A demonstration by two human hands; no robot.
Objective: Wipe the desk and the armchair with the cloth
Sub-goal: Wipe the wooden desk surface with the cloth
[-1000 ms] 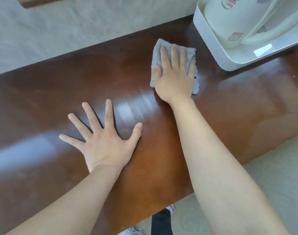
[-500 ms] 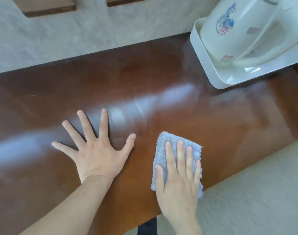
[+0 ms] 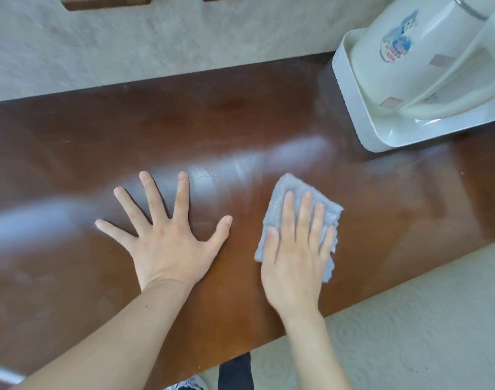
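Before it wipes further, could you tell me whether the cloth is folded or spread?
Folded: the cloth is a small thick pad under the right hand.

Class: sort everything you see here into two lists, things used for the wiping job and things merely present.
In use: folded grey terry cloth; glossy brown wooden desk; right hand pressing the cloth; left hand flat on the desk.

Merely present: white plastic kettle; white rectangular tray under it.

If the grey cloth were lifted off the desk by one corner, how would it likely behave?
The cloth would probably droop limply: it looks like soft, fuzzy terry, folded flat under the right hand. It is likely light, and may unfold as it rises.
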